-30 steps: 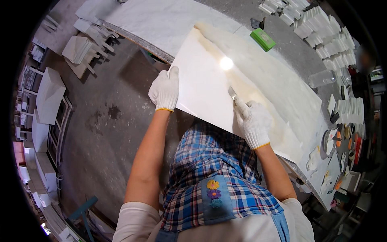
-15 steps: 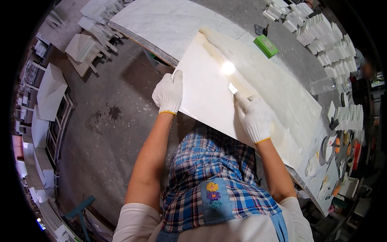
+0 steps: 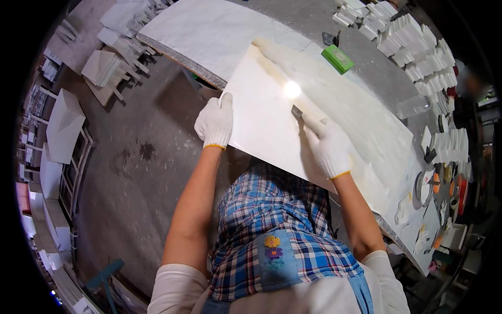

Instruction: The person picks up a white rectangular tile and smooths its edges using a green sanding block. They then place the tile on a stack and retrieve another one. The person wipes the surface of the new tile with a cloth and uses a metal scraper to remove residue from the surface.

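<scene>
A glossy white stone slab (image 3: pixel 261 118) with tan and greenish-grey bands lies across the work table, its near edge close to my apron. My left hand (image 3: pixel 214 121), in a white knit glove, grips the slab's left edge, thumb on top and the other fingers mostly out of sight. Over the slab's middle, my gloved right hand (image 3: pixel 329 146) holds a small scraper blade (image 3: pixel 297 111) that sticks out past the fingertips. The blade is at the slab's surface; I cannot tell whether it touches. A bright lamp reflection shines just beyond it.
On the table's far side are a green box (image 3: pixel 337 59) and a clear plastic bottle (image 3: pixel 413 107). Stacked white pieces (image 3: pixel 408 44) stand at the far right, tools (image 3: pixel 426 186) at the near right. Stone panels on racks (image 3: pixel 65 125) line the left.
The scraper blade has changed tilt, from bright glare to dark grey. My right hand is slightly farther left in view; the whole view has shifted a little. My left hand keeps its grip.
</scene>
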Demonstrator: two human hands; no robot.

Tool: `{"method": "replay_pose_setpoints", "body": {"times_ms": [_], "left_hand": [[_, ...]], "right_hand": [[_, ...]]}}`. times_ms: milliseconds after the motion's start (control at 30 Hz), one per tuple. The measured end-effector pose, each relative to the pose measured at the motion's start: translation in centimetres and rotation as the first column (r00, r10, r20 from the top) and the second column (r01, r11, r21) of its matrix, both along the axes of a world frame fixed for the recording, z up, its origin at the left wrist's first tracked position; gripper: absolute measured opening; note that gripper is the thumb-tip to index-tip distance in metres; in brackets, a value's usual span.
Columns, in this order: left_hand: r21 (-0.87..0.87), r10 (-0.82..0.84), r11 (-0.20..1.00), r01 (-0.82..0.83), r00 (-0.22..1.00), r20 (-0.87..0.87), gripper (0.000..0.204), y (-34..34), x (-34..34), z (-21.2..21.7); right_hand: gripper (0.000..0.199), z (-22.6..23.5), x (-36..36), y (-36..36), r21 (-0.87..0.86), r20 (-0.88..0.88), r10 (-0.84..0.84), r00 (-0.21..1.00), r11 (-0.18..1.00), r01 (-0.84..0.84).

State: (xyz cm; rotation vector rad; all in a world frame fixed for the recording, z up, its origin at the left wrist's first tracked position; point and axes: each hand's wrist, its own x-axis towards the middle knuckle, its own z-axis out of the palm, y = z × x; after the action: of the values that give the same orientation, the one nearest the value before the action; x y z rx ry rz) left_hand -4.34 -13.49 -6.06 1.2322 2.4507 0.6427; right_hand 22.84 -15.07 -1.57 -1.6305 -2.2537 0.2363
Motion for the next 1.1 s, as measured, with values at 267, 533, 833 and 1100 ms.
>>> {"method": "replay_pose_setpoints", "body": {"times_ms": [267, 533, 833, 1100], "left_hand": [[-0.032, -0.025, 0.999, 0.022, 0.996, -0.085, 0.061, 0.6, 0.1, -0.2], [0.060, -0.049, 0.997, 0.053, 0.996, -0.068, 0.066, 0.1, 0.0, -0.8], [0.076, -0.082, 0.994, 0.082, 0.997, -0.011, 0.066, 0.3, -0.5, -0.8], [0.090, -0.090, 0.992, 0.089, 0.996, 0.009, 0.069, 0.9, -0.7, -1.2]], "right_hand": [[0.041, 0.0, 9.0, -2.6, -0.522, -0.707, -0.600, 0.374, 0.800, 0.296], [0.035, -1.2, 28.8, -9.0, -0.251, -0.665, -0.687, 0.293, 0.576, 0.778], [0.035, -2.1, 47.6, -14.6, -0.143, -0.579, -0.774, 0.257, 0.407, 0.902], [0.039, -2.7, 53.8, -10.7, -0.138, 0.314, -0.836, 0.449, 0.428, 0.893]]}}
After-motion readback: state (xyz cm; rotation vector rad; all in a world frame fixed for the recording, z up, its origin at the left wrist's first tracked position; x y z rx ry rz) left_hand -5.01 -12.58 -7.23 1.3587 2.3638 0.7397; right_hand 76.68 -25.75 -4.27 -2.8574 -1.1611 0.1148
